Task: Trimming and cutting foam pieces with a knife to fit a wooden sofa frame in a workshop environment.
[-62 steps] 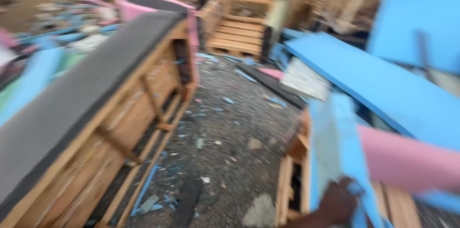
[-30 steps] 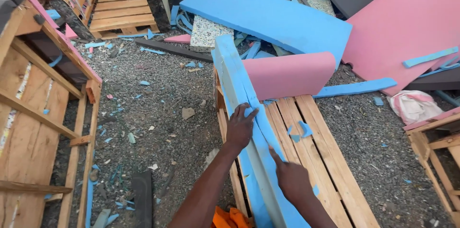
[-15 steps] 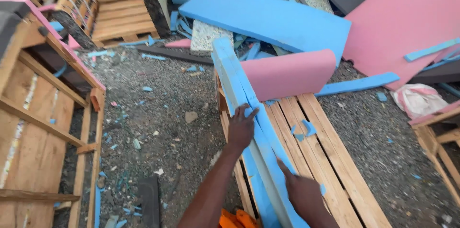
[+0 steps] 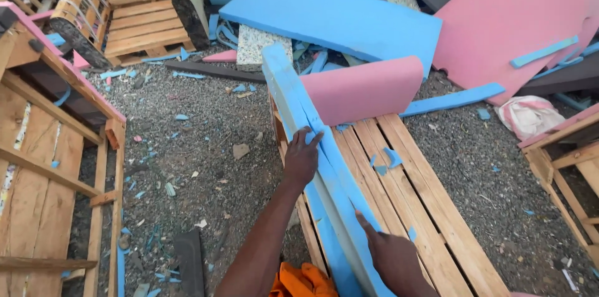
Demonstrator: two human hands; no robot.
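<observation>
A long light-blue foam strip [image 4: 293, 94] lies along the left edge of a wooden pallet frame [image 4: 424, 197]. My left hand [image 4: 302, 158] rests on the strip about midway, fingers spread and pressing on its top. My right hand [image 4: 392, 257] lies lower on the same strip, near the bottom of the view, index finger pointing up along it. A pink foam cushion [image 4: 365, 88] stands against the far end of the pallet, right of the strip.
Big blue foam slabs [image 4: 337, 19] and a pink sheet [image 4: 518, 16] are piled at the back. A wooden sofa frame [image 4: 43, 166] stands on the left, more pallets [image 4: 134, 29] behind. Gravel ground [image 4: 199, 147] is littered with foam scraps. A white bag [image 4: 530, 116] lies right.
Two seconds ago the view swept across the yard with a foam piece in hand. Since one second ago both hands stay on the blue strip; the right hand has slid slightly lower.
</observation>
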